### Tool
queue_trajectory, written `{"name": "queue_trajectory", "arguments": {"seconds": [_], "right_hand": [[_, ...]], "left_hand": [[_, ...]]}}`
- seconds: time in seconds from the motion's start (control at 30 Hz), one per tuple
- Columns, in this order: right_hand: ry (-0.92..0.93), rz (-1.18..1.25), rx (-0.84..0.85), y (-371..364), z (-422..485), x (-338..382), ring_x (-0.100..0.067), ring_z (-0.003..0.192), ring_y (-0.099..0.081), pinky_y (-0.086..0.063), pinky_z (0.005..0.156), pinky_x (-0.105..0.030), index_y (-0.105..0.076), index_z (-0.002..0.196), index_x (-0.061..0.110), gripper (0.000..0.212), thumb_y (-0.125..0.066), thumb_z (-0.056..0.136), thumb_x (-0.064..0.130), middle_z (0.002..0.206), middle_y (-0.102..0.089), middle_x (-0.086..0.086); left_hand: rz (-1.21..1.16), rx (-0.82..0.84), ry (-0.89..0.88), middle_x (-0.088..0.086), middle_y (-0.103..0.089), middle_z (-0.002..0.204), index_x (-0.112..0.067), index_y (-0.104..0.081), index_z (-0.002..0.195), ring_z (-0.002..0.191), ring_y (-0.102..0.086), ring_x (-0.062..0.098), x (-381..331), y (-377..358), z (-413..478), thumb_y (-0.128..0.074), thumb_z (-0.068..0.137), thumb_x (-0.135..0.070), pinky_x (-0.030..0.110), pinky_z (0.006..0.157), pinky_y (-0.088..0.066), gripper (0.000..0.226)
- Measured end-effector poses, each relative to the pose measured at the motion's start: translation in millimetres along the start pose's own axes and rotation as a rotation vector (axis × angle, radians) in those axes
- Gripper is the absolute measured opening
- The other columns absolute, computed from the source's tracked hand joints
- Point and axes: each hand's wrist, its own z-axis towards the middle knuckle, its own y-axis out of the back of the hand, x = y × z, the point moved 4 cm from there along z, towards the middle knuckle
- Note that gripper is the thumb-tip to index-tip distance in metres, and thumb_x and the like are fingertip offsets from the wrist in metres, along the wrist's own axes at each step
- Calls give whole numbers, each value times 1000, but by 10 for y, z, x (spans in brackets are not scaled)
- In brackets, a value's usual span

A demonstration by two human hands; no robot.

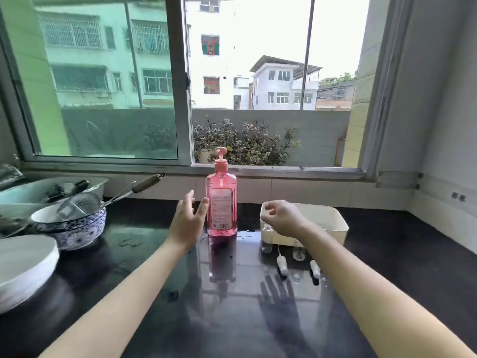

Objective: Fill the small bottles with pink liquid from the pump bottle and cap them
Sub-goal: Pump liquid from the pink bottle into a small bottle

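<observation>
The pink pump bottle [221, 200] stands upright at the back middle of the dark counter, its pump head pointing left. My left hand [186, 220] is open just to its left, thumb almost at the bottle's side, not gripping. My right hand [280, 217] hovers with fingers loosely curled and nothing visible in them, directly above a small clear bottle [267, 228] that stands uncapped against the front of a cream box [333, 223]. Two white spray caps [281, 264] [315, 268] lie on the counter nearer to me. Another small clear object [299, 252] sits below the box; whether it is a bottle is unclear.
On the left are a blue-patterned bowl [77, 228] with a metal strainer [82, 204], a white plate [23, 264] and a tray of utensils [51, 188]. The window sill [284, 171] runs behind the counter. A wall closes the right side.
</observation>
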Motion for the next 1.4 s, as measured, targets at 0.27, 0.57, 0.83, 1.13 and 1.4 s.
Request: {"name": "queue_trajectory", "arguments": {"seconds": [0.27, 0.57, 0.83, 1.13, 1.4], "right_hand": [[50, -628, 37, -284, 150, -120, -26, 115, -52, -34, 94, -38, -61, 114, 25, 36, -60, 79, 16, 120, -60, -2], [185, -592, 65, -105, 211, 32, -20, 98, -59, -29, 87, -35, -67, 98, 25, 23, -73, 76, 23, 101, -67, 4], [278, -138, 177, 187, 407, 712, -14, 86, -59, -51, 79, -29, -63, 113, 13, 44, -79, 73, 23, 98, -63, 0], [472, -147, -186, 278, 972, 1296, -23, 127, -46, -43, 103, -40, -32, 144, 17, 65, -46, 85, -7, 146, -42, -4], [454, -196, -150, 108, 1219, 1240, -22, 122, -53, -46, 100, -35, -42, 140, 20, 57, -52, 87, 0, 138, -54, -3]], "left_hand": [[3, 80, -21, 7, -44, 138, -20, -32, 138, 125, -44, 21, 165, -275, -22, -43, 90, -48, 47, 106, -35, 57], [84, 199, -113, 10, -44, 138, -9, -35, 137, 127, -43, 22, 70, -614, -16, -68, 80, -28, 40, 108, -35, 68], [-84, 132, -196, -5, -65, 88, -14, -61, 112, 86, -65, 12, -191, -608, 160, -74, 74, -17, 24, 79, -55, 40], [-222, -110, -35, 1, -64, 88, -11, -58, 101, 79, -63, 14, -268, -55, 647, -70, 79, -14, 20, 62, -54, 25], [-222, -128, -67, 2, -67, 91, -9, -63, 106, 83, -64, 15, -289, -22, 758, -72, 77, -16, 29, 71, -56, 31]]}}
